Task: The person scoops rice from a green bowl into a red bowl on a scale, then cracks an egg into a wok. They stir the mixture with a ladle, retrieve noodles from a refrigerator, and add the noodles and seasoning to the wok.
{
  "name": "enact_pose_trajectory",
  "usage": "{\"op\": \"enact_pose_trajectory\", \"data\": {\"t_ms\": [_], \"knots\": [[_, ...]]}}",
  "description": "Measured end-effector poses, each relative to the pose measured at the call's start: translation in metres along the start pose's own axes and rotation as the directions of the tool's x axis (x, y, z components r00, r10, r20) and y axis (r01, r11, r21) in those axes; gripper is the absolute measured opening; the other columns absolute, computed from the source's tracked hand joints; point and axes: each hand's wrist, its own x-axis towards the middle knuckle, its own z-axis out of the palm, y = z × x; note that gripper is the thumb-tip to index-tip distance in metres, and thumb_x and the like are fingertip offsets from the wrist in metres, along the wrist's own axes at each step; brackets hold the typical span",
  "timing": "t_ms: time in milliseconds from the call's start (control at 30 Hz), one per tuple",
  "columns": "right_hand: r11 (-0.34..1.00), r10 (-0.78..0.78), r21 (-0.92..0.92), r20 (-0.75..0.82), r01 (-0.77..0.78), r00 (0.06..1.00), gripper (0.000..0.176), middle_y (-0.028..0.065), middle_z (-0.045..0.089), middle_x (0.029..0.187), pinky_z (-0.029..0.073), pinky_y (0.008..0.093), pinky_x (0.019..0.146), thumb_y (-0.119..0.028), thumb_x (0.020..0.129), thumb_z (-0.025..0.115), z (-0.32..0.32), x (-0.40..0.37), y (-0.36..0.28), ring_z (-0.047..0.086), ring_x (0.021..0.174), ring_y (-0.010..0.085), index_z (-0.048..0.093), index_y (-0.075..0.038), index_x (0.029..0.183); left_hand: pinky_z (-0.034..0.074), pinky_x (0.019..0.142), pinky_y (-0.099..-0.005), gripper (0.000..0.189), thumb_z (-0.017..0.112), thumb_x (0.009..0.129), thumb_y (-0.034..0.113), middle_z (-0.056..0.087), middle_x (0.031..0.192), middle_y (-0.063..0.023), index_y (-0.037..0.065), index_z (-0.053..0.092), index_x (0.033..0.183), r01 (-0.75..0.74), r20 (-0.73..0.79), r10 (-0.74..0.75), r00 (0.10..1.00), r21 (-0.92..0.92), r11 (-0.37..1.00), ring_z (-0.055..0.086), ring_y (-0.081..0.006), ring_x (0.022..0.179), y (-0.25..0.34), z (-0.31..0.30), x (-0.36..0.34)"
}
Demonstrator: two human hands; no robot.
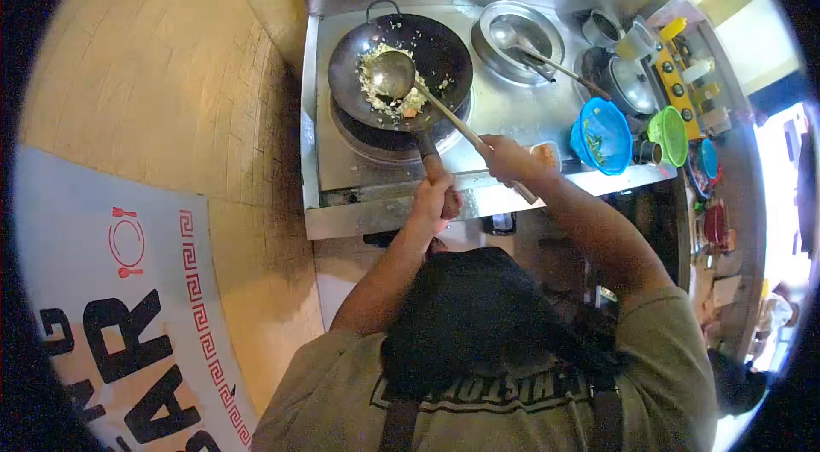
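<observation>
A dark wok [448,50] sits tilted over the left burner, with chopped pale food [380,102] in it. My left hand [436,200] is wrapped round the wok's wooden handle [433,167]. In my right hand [507,159] is the long handle of a metal ladle [393,74], whose bowl rests among the food in the wok. The ladle's handle crosses above the wok's near rim, and its end shows past my right hand.
Right of the wok are a metal basin [555,29] with another ladle [504,33] in it, a blue bowl [605,132] of greens, a green basket [673,134] and a lidded pot [634,85]. A small container [545,155] of orange food stands beyond my right forearm. A lettered banner [85,187] hangs left.
</observation>
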Motion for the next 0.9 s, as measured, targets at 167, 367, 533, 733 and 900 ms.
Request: {"op": "enact_pose_trajectory", "data": {"t_ms": [167,367,533,733,900], "knots": [[0.956,0.095,0.265,0.131,-0.127,0.987,0.032,0.0050,0.053,0.060,0.038,0.0282,0.033,-0.036,0.094,0.044,-0.029,-0.015,-0.008,0.048,0.039,0.0131,0.053,-0.005,0.092,0.047,0.044,-0.0333,0.013,0.063,0.084,0.016,0.053,0.067,-0.0021,0.009,0.051,0.083,-0.023,0.009,0.023,1.000,-0.028,0.999,0.055,-0.0179,0.050,-0.005,-0.002,0.000],[0.883,0.156,0.400,0.241,-0.245,0.958,0.029,0.0037,0.048,0.056,0.037,0.0250,0.030,-0.033,0.095,0.043,-0.025,-0.023,-0.022,0.046,0.038,0.0112,0.051,-0.005,0.098,0.047,0.044,-0.0321,0.014,0.063,0.084,0.017,0.052,0.067,-0.0021,0.009,0.052,0.085,0.013,-0.007,-0.013,1.000,-0.029,0.999,0.055,-0.0172,0.051,0.002,0.002,-0.004],[0.967,-0.182,-0.189,-0.058,0.168,0.982,0.027,0.0096,0.053,0.057,0.044,0.0351,0.036,-0.028,0.095,0.044,-0.006,0.014,0.005,0.054,0.043,0.0182,0.053,-0.004,0.088,0.048,0.045,-0.0327,0.013,0.063,0.084,0.016,0.052,0.068,-0.0019,0.009,0.053,0.084,0.026,0.001,-0.026,1.000,-0.007,1.000,0.054,-0.0173,0.052,-0.001,0.001,0.000],[0.993,-0.056,0.108,0.051,0.051,0.997,0.027,0.0089,0.051,0.057,0.043,0.0321,0.035,-0.029,0.094,0.046,-0.022,-0.012,-0.026,0.051,0.042,0.0154,0.055,-0.004,0.095,0.048,0.047,-0.0351,0.011,0.062,0.082,0.012,0.052,0.067,-0.0037,0.008,0.053,0.080,0.021,-0.036,-0.020,0.999,0.029,0.999,0.054,-0.0180,0.053,0.004,-0.003,-0.001],[0.961,0.111,0.233,0.163,-0.148,0.980,0.035,0.0047,0.048,0.056,0.040,0.0297,0.034,-0.036,0.096,0.044,0.003,-0.003,-0.018,0.047,0.040,0.0134,0.055,-0.004,0.104,0.048,0.046,-0.0354,0.010,0.062,0.082,0.011,0.052,0.065,-0.0039,0.008,0.053,0.080,0.044,0.015,-0.045,0.999,0.025,0.999,0.054,-0.0180,0.053,0.006,-0.008,-0.002]]}}
